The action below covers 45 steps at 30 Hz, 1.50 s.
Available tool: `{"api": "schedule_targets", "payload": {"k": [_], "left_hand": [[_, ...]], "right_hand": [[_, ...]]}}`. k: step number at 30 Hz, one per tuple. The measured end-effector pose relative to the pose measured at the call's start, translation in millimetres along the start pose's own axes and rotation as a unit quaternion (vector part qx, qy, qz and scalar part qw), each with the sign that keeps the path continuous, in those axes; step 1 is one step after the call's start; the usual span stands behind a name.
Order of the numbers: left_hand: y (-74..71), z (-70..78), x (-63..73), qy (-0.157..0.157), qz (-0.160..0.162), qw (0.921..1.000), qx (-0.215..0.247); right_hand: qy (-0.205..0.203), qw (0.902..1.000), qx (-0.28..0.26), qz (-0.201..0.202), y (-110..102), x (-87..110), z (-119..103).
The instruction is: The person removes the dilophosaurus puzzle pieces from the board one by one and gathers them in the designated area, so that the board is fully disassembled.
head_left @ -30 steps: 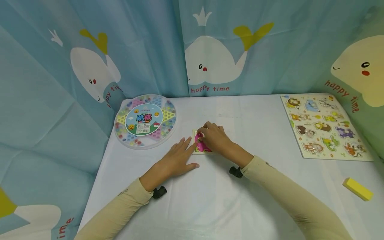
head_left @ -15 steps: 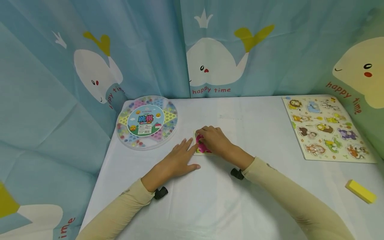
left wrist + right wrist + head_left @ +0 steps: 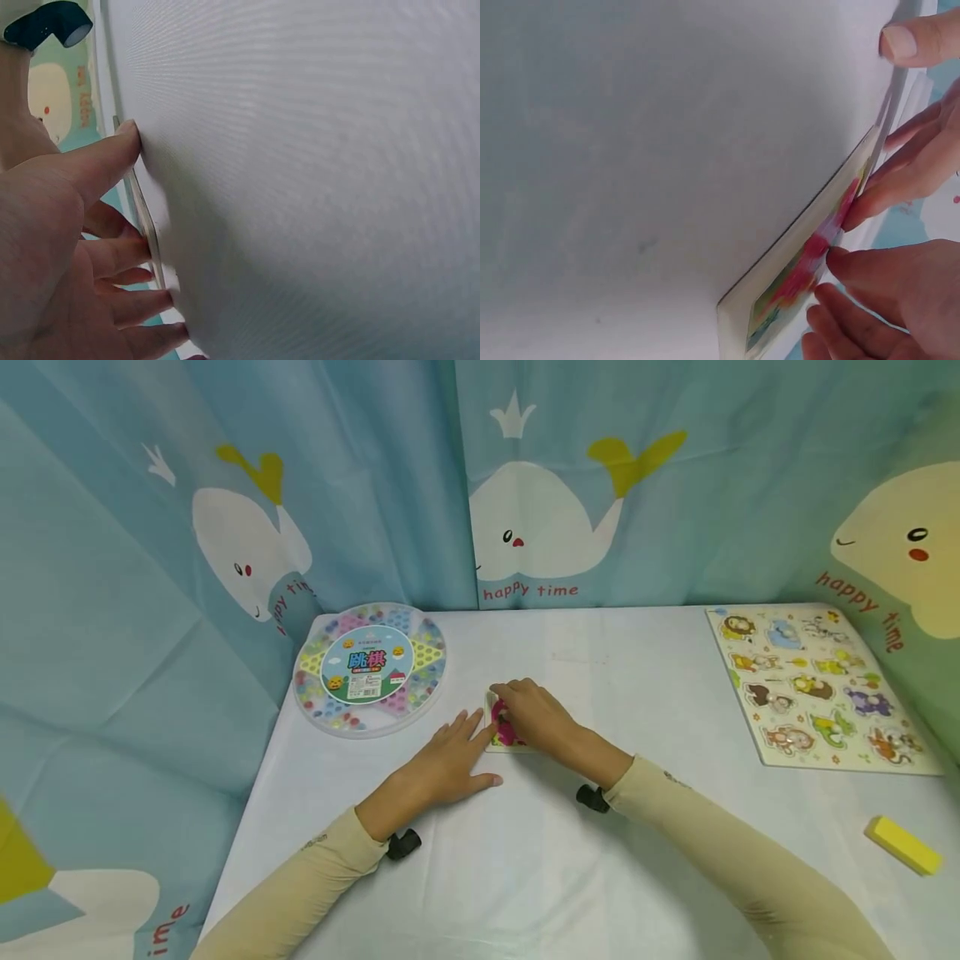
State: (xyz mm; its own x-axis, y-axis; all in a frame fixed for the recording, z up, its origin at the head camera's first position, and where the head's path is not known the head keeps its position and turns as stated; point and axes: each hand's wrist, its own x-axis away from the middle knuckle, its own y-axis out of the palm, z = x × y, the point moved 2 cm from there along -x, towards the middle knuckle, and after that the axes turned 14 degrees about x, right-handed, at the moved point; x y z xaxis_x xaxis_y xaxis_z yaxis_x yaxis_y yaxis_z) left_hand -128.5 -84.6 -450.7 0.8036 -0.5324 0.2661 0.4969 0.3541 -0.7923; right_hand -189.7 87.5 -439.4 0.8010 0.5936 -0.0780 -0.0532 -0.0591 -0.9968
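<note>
A small picture puzzle (image 3: 495, 744), with a pink figure inside a cream frame, lies flat on the white table. My left hand (image 3: 446, 764) rests at its left side with fingers spread, the index fingertip reaching onto the picture. From the right, my right hand (image 3: 538, 718) bends its fingers over the puzzle and covers much of it. In the right wrist view, the right thumb (image 3: 870, 266) meets the pink part of the puzzle (image 3: 810, 259), and the bent fingers lie close to the thumb. I cannot tell whether a piece sits between them.
A round Chinese checkers box (image 3: 367, 668) with coloured marbles sits at the back left. At the far right lies an animal puzzle board (image 3: 821, 689), with a yellow block (image 3: 903, 845) nearer me. A blue whale-print curtain (image 3: 360, 468) hangs behind and beside the table.
The whole head view has shifted slightly downward in the frame. Both hands stay at the puzzle; the right fingers shift only slightly on it.
</note>
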Motion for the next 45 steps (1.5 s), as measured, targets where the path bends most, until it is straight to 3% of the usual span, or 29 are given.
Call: {"api": "schedule_targets", "payload": {"k": [6,13,25,36,42,45], "left_hand": [[0.3,-0.5,-0.9,0.0,-0.001,1.0,0.0],[-0.6,0.7,0.3,-0.002,-0.003,1.0,-0.009],[0.3,2.2,0.2,-0.008,-0.003,0.9999,-0.012],[-0.7,3.1,1.5,-0.008,-0.004,0.9999,-0.007],[-0.8,3.4,0.8,-0.006,-0.004,0.9999,-0.01],[-1.0,3.7,0.3,-0.006,-0.003,0.9999,-0.013]], "right_hand": [[-0.01,0.9998,0.001,-0.014,0,-1.6,1],[-0.013,0.998,-0.005,-0.061,-4,-6.2,3],[0.021,0.9917,-0.061,-0.111,-7,-9.1,8],[0.056,0.9884,-0.104,-0.096,-2,-8.9,14],[0.029,0.9911,-0.12,-0.05,-1,-5.3,21],[0.017,0.9873,-0.156,-0.023,-5,-3.8,28]]}}
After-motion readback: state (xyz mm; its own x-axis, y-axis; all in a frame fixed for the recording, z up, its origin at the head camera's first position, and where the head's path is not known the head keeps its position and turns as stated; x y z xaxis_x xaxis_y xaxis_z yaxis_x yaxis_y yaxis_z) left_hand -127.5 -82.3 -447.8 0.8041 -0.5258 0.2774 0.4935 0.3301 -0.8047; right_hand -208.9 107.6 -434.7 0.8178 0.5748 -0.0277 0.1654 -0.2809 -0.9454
